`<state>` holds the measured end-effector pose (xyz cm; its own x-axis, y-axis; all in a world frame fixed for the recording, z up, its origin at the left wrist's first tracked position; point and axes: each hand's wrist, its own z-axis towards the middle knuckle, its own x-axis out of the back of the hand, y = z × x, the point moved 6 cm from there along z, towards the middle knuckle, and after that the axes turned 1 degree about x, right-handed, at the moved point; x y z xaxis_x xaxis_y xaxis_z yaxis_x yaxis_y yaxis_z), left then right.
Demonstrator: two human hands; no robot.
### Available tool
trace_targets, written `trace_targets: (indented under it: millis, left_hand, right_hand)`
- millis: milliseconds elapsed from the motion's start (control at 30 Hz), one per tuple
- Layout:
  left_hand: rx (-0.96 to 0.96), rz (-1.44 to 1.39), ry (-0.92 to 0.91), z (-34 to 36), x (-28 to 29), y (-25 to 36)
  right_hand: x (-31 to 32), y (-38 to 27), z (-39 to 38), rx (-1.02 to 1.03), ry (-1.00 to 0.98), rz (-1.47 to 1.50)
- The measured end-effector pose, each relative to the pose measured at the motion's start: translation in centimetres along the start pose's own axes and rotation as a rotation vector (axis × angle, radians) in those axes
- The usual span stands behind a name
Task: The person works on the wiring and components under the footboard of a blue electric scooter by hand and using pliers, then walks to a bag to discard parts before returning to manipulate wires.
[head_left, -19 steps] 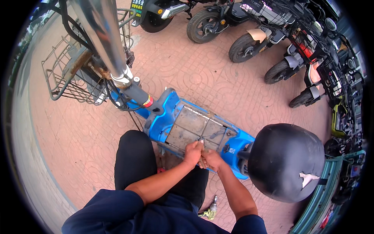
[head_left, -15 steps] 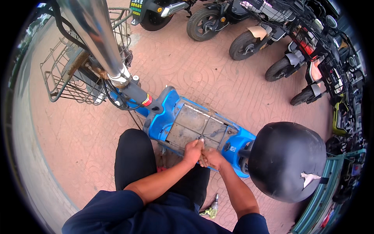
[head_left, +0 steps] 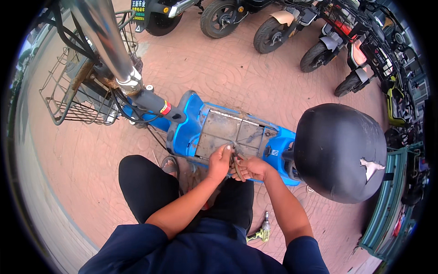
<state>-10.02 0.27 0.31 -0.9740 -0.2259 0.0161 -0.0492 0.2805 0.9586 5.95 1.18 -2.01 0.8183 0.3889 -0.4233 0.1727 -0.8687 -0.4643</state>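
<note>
Before me is a blue electric scooter with a dirty grey footboard framed by blue panels. My left hand is closed in a pinch at the footboard's near edge. Its thumb points up beside a small dark piece that I cannot make out. Close on its right, my right hand curls around a slim olive-brown strip, perhaps a tool handle; its kind is unclear. Thin dark wires lie on the footboard just beyond the fingers.
A black seat with torn cover stands at the right. The chrome steering column and wire basket rise at the left. A yellow-green power tool lies on the paving near my right forearm. Parked scooters line the far side.
My right hand's fingers have loosened and spread a little, baring more of the strip. My left knee has swung left, and a sandalled foot shows beside it. The whole view has shifted slightly.
</note>
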Motion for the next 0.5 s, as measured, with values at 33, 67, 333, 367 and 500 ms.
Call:
trace_targets:
  millis: [33, 67, 333, 367, 500]
  left_hand:
    - [-0.071, 0.023, 0.030, -0.1, 1.1, 1.7]
    - [-0.137, 0.044, 0.057, -0.2, 1.8, 2.7]
    - [-0.877, 0.751, 0.105, -3.8, 9.2, 18.6]
    - [-0.921, 0.844, 0.103, -3.6, 10.2, 19.7]
    - [-0.961, 1.145, -0.022, -1.8, 13.2, 21.6]
  right_hand:
    - [0.4, -0.1, -0.7, 0.002, 0.049, -0.069]
    - [0.9, 0.1, -1.5, -0.002, 0.101, -0.134]
    - [-1.9, 1.9, -6.6, 0.301, 0.488, -1.067]
    - [-3.0, 1.5, -6.6, 0.413, 0.530, -1.236]
    - [-7.0, -1.9, -6.5, 0.139, 0.515, -1.468]
